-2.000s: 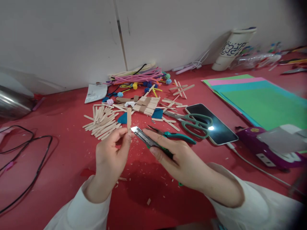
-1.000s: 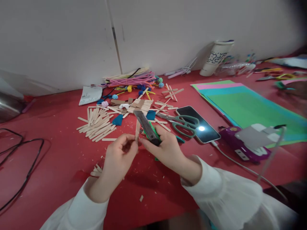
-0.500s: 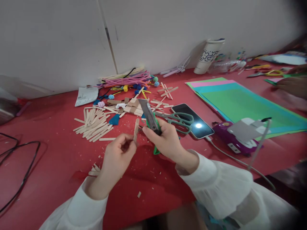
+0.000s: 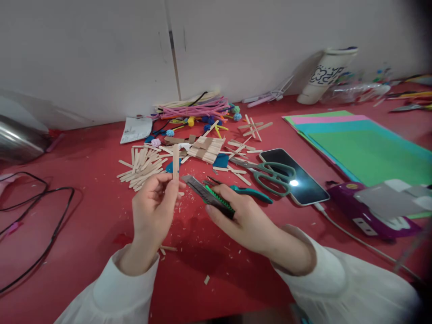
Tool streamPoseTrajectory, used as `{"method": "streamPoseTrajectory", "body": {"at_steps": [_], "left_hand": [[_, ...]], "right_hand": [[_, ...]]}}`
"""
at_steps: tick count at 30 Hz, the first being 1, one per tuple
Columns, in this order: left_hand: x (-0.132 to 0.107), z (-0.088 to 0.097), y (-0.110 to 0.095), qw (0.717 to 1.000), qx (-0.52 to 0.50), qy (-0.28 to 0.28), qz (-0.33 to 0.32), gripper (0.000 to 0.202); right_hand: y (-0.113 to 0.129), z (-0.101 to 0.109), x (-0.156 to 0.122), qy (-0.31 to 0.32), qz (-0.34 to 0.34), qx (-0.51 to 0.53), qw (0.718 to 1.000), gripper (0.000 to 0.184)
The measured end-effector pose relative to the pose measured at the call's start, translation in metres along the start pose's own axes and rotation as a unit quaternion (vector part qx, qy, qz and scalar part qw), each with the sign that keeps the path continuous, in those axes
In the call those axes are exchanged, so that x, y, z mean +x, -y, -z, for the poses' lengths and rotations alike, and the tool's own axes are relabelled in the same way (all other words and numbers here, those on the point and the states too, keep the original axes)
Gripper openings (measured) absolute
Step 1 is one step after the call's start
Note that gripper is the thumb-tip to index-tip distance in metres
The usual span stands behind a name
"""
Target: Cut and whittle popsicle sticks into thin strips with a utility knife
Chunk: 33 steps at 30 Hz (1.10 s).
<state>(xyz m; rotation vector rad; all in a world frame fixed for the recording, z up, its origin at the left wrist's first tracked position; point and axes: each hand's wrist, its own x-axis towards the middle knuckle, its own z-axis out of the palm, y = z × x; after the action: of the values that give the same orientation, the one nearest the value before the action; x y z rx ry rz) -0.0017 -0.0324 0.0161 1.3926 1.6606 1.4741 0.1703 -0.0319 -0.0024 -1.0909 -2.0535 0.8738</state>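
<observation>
My left hand (image 4: 153,204) pinches a wooden craft stick (image 4: 176,162) near its lower end, holding it upright. In my right hand (image 4: 248,218) is a utility knife (image 4: 211,195) with a black and green body, its blade pointing up and left toward the stick. A small gap shows between the blade tip and the stick. Behind my left hand lies a pile of loose craft sticks (image 4: 145,168). Beyond the knife lie a bundle of sticks wrapped with a brown band (image 4: 206,149), green-handled scissors (image 4: 270,177) and a teal-handled tool (image 4: 253,193).
Wood shavings dot the red table (image 4: 209,297). A phone (image 4: 303,189) is plugged into a cable beside a purple power strip (image 4: 371,216). Coloured paper sheets (image 4: 364,144) and a white tumbler (image 4: 326,76) lie right. Pipe cleaners (image 4: 195,109) are at the wall; a black cable (image 4: 50,238) runs left.
The view has swung left. My right hand has tipped the knife from near upright to a lower slant, and the stick in my left hand now stands straighter with more of it showing.
</observation>
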Motion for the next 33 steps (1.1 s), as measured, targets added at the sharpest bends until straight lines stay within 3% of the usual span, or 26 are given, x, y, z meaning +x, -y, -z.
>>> {"method": "streamPoseTrajectory", "body": {"at_steps": [11, 20, 27, 33], "left_hand": [[-0.005, 0.002, 0.008, 0.997, 0.066, 0.005, -0.043, 0.009], [-0.006, 0.005, 0.010, 0.975, 0.175, 0.000, -0.139, 0.012], [-0.005, 0.005, 0.011, 0.965, 0.221, 0.014, -0.137, 0.014], [-0.004, 0.004, 0.011, 0.976, 0.189, 0.040, -0.096, 0.015]], "right_hand": [[0.001, 0.000, 0.001, 0.003, -0.011, -0.007, 1.000, 0.011], [0.003, 0.000, -0.001, 0.023, -0.035, -0.027, 0.999, 0.012], [0.003, -0.003, -0.004, 0.022, -0.049, -0.108, 0.993, 0.013], [0.002, -0.001, -0.001, 0.036, -0.066, -0.041, 0.996, 0.012]]}}
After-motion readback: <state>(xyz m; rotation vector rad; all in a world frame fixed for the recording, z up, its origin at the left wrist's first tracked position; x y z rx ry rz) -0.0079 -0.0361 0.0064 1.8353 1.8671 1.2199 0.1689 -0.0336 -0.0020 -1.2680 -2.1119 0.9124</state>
